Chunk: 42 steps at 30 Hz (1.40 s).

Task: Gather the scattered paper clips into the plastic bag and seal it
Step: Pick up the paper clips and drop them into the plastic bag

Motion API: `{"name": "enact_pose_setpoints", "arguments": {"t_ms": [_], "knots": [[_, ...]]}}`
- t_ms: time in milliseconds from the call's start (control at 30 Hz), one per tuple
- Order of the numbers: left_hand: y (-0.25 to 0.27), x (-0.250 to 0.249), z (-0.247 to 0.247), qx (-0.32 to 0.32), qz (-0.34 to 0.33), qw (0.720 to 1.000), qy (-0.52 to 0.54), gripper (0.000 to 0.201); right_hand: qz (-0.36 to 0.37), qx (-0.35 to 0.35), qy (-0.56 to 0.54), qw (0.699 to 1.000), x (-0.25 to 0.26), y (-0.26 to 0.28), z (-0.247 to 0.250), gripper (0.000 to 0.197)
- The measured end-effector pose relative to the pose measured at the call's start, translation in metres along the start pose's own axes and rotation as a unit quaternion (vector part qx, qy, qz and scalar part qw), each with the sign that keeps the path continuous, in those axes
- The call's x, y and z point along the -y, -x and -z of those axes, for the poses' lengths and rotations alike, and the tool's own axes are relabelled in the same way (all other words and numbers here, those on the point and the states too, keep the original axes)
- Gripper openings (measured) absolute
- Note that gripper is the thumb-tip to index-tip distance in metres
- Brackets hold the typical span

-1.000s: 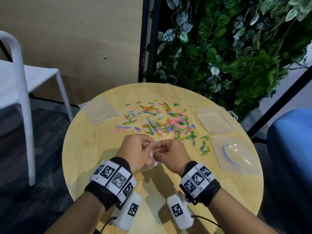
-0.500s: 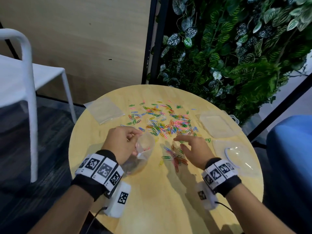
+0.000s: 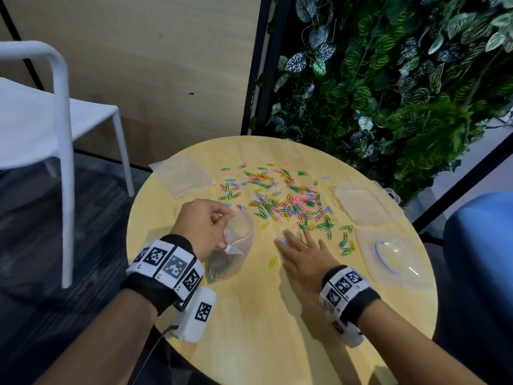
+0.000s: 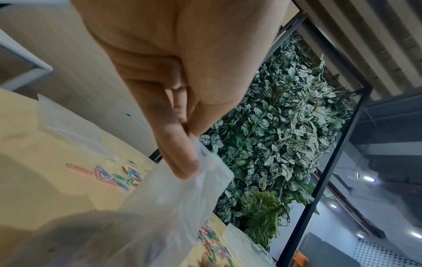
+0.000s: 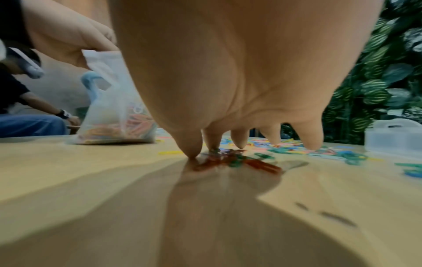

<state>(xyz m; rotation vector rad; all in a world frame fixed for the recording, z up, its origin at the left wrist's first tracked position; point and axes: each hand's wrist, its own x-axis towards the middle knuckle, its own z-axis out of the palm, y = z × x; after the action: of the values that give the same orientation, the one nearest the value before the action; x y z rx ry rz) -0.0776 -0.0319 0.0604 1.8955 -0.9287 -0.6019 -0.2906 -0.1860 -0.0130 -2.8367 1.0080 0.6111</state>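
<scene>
head view: left hand (image 3: 202, 229) pinches the rim of the plastic bag (image 3: 236, 245), mouth held open, bag bottom resting on the round wooden bench (image 3: 249, 315) with some clips already inside. right hand (image 3: 301, 252) lies flat, fingers straight and spread, palm down on the bench at the near edge of the paper clips (image 3: 280, 201). most clips are scattered mid-bench beyond both hands, a few strays near the right hand. spare flat bag (image 3: 181, 175) far left, clear box lid (image 3: 361, 204) and clear tray (image 3: 388, 257) on the right.

left wrist view: thumb and fingers (image 4: 180, 155) of the left hand clamp the bag's top edge (image 4: 173, 198); clips (image 4: 116, 176) lie on the bench beyond.

right wrist view: right hand's fingertips (image 5: 239, 140) touch down on the bench over a small clump of clips (image 5: 230, 159), nothing gripped. bag (image 5: 118, 115) stands to the left, coloured clips in its bottom, left hand (image 5: 68, 39) holding its top.
</scene>
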Motion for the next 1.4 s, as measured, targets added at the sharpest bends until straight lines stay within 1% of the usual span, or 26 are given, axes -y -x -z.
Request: {"name": "enact_pose_setpoints", "arguments": {"t_ms": [100, 133, 300, 467, 567, 633, 700, 767, 800, 833, 867, 900, 933, 967, 1000, 1033, 1067, 1100, 1133, 1167, 1200, 1233, 1300, 1333, 1367, 1400], "knots": [[0.001, -0.002, -0.001, 0.001, -0.003, 1.0, -0.01, 0.012, -0.024, 0.009, -0.041, 0.999, -0.003, 0.003, -0.004, 0.052], [0.001, -0.002, -0.002, 0.003, -0.006, 1.0, -0.014, 0.011, -0.026, 0.014, -0.038, 0.999, 0.001, 0.006, -0.005, 0.051], [-0.001, -0.005, -0.012, 0.015, -0.017, 0.999, -0.023, 0.011, -0.02, -0.002, 0.049, 0.999, 0.032, 0.023, 0.002, 0.052], [0.0, -0.006, -0.02, 0.026, -0.019, 0.999, -0.03, 0.011, -0.061, -0.067, 0.034, 0.995, 0.037, 0.021, 0.002, 0.025], [0.0, -0.009, -0.022, 0.026, -0.025, 0.999, -0.034, 0.011, -0.091, -0.066, -0.004, 0.994, 0.025, 0.013, 0.01, 0.021], [0.002, -0.012, -0.023, 0.03, -0.031, 0.998, -0.036, 0.011, -0.119, -0.086, -0.051, 0.988, 0.008, 0.007, 0.017, 0.016], [0.004, -0.013, -0.026, 0.038, -0.034, 0.998, -0.035, 0.012, -0.159, -0.108, -0.121, 0.974, -0.014, 0.004, 0.02, 0.011], [0.006, -0.014, -0.03, 0.049, -0.036, 0.997, -0.036, 0.012, -0.196, -0.116, -0.214, 0.95, -0.035, 0.008, 0.023, 0.008], [0.007, -0.013, -0.031, 0.054, -0.037, 0.997, -0.037, 0.012, -0.213, -0.128, -0.279, 0.928, -0.044, 0.01, 0.024, 0.005], [0.007, -0.013, -0.031, 0.057, -0.037, 0.997, -0.038, 0.012, -0.228, -0.142, -0.373, 0.888, -0.05, 0.013, 0.025, 0.002], [0.007, -0.013, -0.031, 0.059, -0.038, 0.997, -0.039, 0.012, -0.231, -0.153, -0.502, 0.819, -0.052, 0.016, 0.027, 0.002], [0.006, -0.013, -0.031, 0.06, -0.037, 0.997, -0.039, 0.012, -0.218, -0.156, -0.63, 0.729, -0.049, 0.018, 0.03, 0.005], [0.005, -0.012, -0.032, 0.06, -0.035, 0.997, -0.038, 0.013, -0.188, -0.149, -0.73, 0.64, -0.043, 0.021, 0.035, 0.009], [0.005, -0.013, -0.032, 0.061, -0.034, 0.997, -0.038, 0.013, -0.157, -0.133, -0.79, 0.577, -0.035, 0.022, 0.039, 0.013], [0.004, -0.013, -0.032, 0.063, -0.033, 0.997, -0.036, 0.013, -0.122, -0.109, -0.829, 0.536, -0.023, 0.023, 0.046, 0.016], [0.004, -0.014, -0.033, 0.065, -0.032, 0.997, -0.034, 0.013, -0.09, -0.084, -0.849, 0.514, -0.01, 0.024, 0.052, 0.018], [0.004, -0.015, -0.035, 0.067, -0.031, 0.997, -0.032, 0.013, -0.06, -0.061, -0.86, 0.503, 0.004, 0.025, 0.059, 0.019], [0.004, -0.015, -0.037, 0.069, -0.031, 0.997, -0.03, 0.013, -0.038, -0.043, -0.863, 0.502, 0.017, 0.025, 0.061, 0.02], [0.004, -0.015, -0.038, 0.071, -0.03, 0.997, -0.028, 0.013, -0.019, -0.03, -0.858, 0.512, 0.029, 0.024, 0.063, 0.02], [0.005, -0.015, -0.04, 0.073, -0.03, 0.996, -0.026, 0.014, -0.011, -0.028, -0.844, 0.536, 0.039, 0.022, 0.063, 0.019], [0.005, -0.015, -0.041, 0.075, -0.031, 0.996, -0.025, 0.015, -0.007, -0.038, -0.818, 0.574, 0.048, 0.022, 0.064, 0.019], [0.005, -0.014, -0.041, 0.073, -0.033, 0.996, -0.025, 0.015, -0.008, -0.06, -0.777, 0.627, 0.054, 0.019, 0.063, 0.02], [0.006, -0.014, -0.041, 0.064, -0.037, 0.997, -0.024, 0.016, -0.004, -0.116, -0.654, 0.748, 0.06, 0.017, 0.063, 0.023], [0.006, -0.014, -0.04, 0.06, -0.039, 0.997, -0.021, 0.016, 0.0, -0.137, -0.595, 0.792, 0.062, 0.017, 0.062, 0.024], [0.006, -0.015, -0.04, 0.058, -0.04, 0.997, -0.018, 0.015, -0.001, -0.158, -0.551, 0.819, 0.063, 0.016, 0.061, 0.025], [0.006, -0.015, -0.04, 0.06, -0.039, 0.997, -0.013, 0.015, -0.007, -0.184, -0.516, 0.837, 0.064, 0.017, 0.061, 0.023]]}}
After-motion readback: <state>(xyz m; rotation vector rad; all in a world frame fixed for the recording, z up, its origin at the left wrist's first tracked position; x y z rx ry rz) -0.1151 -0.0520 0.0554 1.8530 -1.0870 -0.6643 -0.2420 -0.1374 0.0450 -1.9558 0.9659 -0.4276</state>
